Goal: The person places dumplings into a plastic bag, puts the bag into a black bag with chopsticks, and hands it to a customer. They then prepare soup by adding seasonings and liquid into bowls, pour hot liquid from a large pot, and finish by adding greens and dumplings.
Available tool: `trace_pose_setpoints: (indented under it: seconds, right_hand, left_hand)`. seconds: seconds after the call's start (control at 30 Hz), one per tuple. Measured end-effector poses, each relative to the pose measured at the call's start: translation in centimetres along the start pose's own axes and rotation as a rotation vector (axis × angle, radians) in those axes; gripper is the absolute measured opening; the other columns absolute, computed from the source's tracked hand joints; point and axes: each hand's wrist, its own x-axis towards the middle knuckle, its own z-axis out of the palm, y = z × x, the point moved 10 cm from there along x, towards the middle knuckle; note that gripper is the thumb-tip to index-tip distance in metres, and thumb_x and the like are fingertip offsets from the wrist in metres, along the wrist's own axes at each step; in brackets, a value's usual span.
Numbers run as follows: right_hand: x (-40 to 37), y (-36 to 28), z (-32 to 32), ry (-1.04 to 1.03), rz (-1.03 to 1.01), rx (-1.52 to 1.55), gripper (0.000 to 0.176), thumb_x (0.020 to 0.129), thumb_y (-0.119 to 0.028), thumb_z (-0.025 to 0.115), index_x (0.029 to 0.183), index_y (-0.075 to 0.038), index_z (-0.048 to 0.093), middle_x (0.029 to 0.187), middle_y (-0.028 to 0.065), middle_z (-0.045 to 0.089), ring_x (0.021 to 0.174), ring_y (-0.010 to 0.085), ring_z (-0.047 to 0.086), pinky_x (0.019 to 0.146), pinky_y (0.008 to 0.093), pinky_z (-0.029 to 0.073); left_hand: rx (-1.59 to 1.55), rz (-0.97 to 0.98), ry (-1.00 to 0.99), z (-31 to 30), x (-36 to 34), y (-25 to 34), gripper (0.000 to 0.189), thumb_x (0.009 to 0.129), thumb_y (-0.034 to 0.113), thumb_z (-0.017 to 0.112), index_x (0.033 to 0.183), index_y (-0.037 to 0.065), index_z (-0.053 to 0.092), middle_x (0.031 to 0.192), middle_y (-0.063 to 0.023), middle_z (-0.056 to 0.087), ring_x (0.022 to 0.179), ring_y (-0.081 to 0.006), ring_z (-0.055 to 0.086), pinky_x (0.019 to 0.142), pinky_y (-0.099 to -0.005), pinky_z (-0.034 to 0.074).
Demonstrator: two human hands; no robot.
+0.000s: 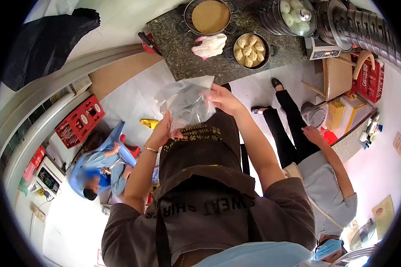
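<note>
A clear plastic bag (187, 100) is stretched between my two hands, in front of the dark apron (200, 142). My left hand (164, 128) pinches the bag's lower left side. At its right edge, my right hand (225, 99) grips the plastic with thumb and fingers. Beyond the bag, on the speckled stone counter (173, 49), stands a round steamer of dumplings (250, 51). Beside that steamer lies a crumpled white cloth (209, 46) with pink edges.
An open steamer tray (210, 17) sits at the counter's back. Stacked steamers with a glass lid (294, 18) stand right of it. A person in a grey top (329, 178) is on my right. A child sits in a blue chair (78, 175) at left. Red boxes (80, 121) stand nearby.
</note>
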Motion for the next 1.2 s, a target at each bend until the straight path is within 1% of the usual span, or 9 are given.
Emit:
trace_pose_setpoints:
  seconds: [0.2,0.27,0.33,0.47,0.57,0.8,0.97,1.0,1.2]
  right_hand:
    - [0.0,3.0,-5.5,0.242,0.07,-0.134,0.036,0.084,-0.02,0.066,0.111,0.002,0.057,0.095,0.0084,0.065,0.083,0.0152,0.062,0.07,0.0242,0.048]
    - [-0.7,1.1,-5.4,0.264,-0.093,-0.01,0.031,0.082,-0.02,0.068,0.103,0.001,0.06,0.093,0.0077,0.065,0.083,0.0138,0.062,0.07,0.0252,0.047]
    - [-1.0,1.2,-6.6,0.327,-0.07,-0.051,0.025,0.08,-0.014,0.068,0.1,0.0,0.061,0.092,0.0071,0.065,0.082,0.0134,0.061,0.071,0.0266,0.048]
    - [-1.4,0.0,-7.2,0.405,-0.182,-0.22,0.027,0.075,-0.008,0.066,0.1,0.001,0.061,0.092,0.0062,0.065,0.081,0.0137,0.061,0.071,0.0269,0.047]
    - [-1.6,-0.5,-6.1,0.326,-0.143,-0.131,0.03,0.08,-0.013,0.064,0.104,0.004,0.059,0.095,0.0069,0.064,0.082,0.013,0.061,0.072,0.0271,0.048]
    - [-3.9,1.0,-13.1,0.449,-0.131,0.306,0.035,0.082,-0.018,0.066,0.108,0.003,0.057,0.099,0.01,0.064,0.084,0.0168,0.063,0.074,0.0281,0.05]
    - [-3.6,0.8,-11.3,0.479,-0.145,-0.037,0.039,0.081,-0.02,0.068,0.107,0.007,0.057,0.096,0.0113,0.065,0.081,0.0174,0.063,0.072,0.0292,0.051]
    - [-3.6,0.8,-11.7,0.479,-0.145,-0.037,0.039,0.081,-0.02,0.068,0.107,0.007,0.057,0.096,0.0113,0.065,0.081,0.0174,0.063,0.072,0.0292,0.051]
    - [-4.9,1.1,-18.5,0.501,-0.233,0.863,0.009,0.087,-0.015,0.058,0.091,-0.007,0.057,0.079,0.0022,0.06,0.068,0.0092,0.059,0.059,0.0241,0.052]
  left_hand:
    - [0.339,-0.025,0.075,-4.7,5.7,-1.5,0.058,0.092,0.044,0.046,0.119,-0.006,0.045,0.098,-0.0148,0.06,0.081,-0.0232,0.062,0.066,-0.0324,0.054]
    - [1.155,0.987,0.926,-3.9,0.9,7.3,0.045,0.087,0.031,0.058,0.109,-0.008,0.052,0.09,-0.0159,0.059,0.086,-0.0275,0.06,0.076,-0.0346,0.05]
    - [1.106,1.113,1.036,2.3,-3.1,11.6,0.037,0.079,0.024,0.067,0.101,-0.005,0.056,0.088,-0.0166,0.059,0.09,-0.032,0.057,0.084,-0.0371,0.045]
    - [0.935,0.872,0.076,13.1,2.5,10.4,0.022,0.076,0.017,0.071,0.088,0.002,0.06,0.092,-0.0132,0.062,0.086,-0.0274,0.059,0.077,-0.0343,0.048]
    - [0.596,0.65,-0.014,13.3,7.8,8.1,0.015,0.077,0.006,0.069,0.085,0.001,0.057,0.085,-0.0057,0.06,0.076,-0.0124,0.057,0.068,-0.0256,0.047]
    - [-0.146,0.474,0.058,8.1,10.8,6.7,0.009,0.087,0.006,0.059,0.089,0.005,0.051,0.088,-0.0062,0.06,0.087,-0.016,0.061,0.085,-0.0328,0.052]
    - [0.552,0.477,-0.165,16.0,10.9,6.3,0.035,0.075,0.015,0.073,0.103,0.002,0.058,0.093,-0.001,0.06,0.084,-0.0095,0.056,0.076,-0.0258,0.047]
    - [0.68,0.444,-0.142,15.9,12.0,5.9,0.023,0.076,0.012,0.071,0.095,0.004,0.061,0.087,0.0008,0.061,0.079,-0.007,0.055,0.072,-0.0229,0.046]
    - [-0.435,0.461,-0.003,7.8,13.3,6.8,0.005,0.087,0.003,0.057,0.09,0.006,0.054,0.088,-0.0048,0.061,0.082,-0.0154,0.06,0.075,-0.0277,0.05]
